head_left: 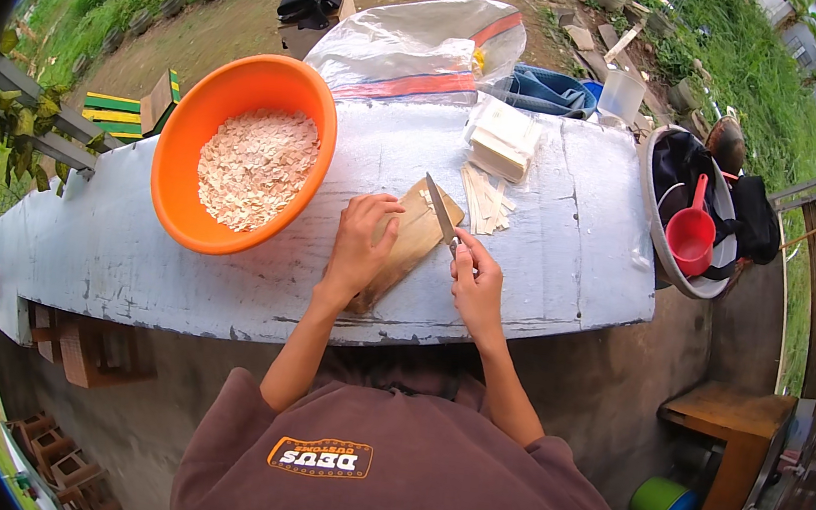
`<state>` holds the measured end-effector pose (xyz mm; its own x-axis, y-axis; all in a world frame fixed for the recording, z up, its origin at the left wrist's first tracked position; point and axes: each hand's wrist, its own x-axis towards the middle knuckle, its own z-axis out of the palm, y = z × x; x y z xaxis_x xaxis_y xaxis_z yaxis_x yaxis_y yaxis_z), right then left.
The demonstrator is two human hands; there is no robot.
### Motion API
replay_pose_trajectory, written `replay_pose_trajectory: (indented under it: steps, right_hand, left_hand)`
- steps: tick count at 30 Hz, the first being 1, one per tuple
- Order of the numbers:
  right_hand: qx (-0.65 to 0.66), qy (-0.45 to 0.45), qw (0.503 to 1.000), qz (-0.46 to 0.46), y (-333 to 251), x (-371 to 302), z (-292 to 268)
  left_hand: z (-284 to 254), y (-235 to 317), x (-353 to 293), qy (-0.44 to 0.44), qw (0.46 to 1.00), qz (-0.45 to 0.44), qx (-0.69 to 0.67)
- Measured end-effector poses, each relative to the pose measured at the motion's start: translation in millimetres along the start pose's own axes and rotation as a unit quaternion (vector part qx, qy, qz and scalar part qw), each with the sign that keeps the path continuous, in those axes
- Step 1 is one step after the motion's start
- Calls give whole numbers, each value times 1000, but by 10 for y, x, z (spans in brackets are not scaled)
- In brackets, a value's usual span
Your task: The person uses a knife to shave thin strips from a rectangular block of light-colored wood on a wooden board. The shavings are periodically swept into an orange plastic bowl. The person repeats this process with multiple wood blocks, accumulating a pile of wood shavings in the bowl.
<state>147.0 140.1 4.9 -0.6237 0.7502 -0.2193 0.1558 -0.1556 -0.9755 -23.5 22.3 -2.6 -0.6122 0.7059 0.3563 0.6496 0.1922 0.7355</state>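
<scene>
Board: the wooden cutting board [416, 249] lies slantwise on the pale blue table [579, 259], its lower end near the table's front edge.
Open room: from where I stand, the tabletop stretches well out to the board's right; to its left it soon meets the orange bowl [174, 168], heaped with pale flakes [257, 167].
Strips: pale strips [485, 201] fan out just beside the board's upper right end, a wrapped stack [503, 143] behind them.
Knife: the knife [440, 208] slants over the board's upper part.
Right hand: the right hand [477, 288] is closed round the knife's handle, by the board's right edge.
Left hand: the left hand [360, 250] bends its fingers at the board's left edge; whether they pinch anything, I cannot tell.
</scene>
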Motion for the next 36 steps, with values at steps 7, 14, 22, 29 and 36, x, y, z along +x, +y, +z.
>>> replay_pose_trajectory:
  steps: [7,14,22,29,36]
  right_hand:
    - [-237,139,949,-155,-59,98,-330]
    - [-228,216,929,-194,225,294,-644]
    - [-252,206,931,-165,136,247,-601]
    - [-264,183,929,-183,99,272,-665]
    - [-217,158,942,-199,-18,175,-640]
  left_hand:
    - [162,308,203,-49,998,41,0]
    - [793,477,513,-71,985,151,52]
    - [1032,325,679,-88,979,156,99]
    - [1022,411,687,-47,966,195,164]
    - [862,504,649,16,983,159,94]
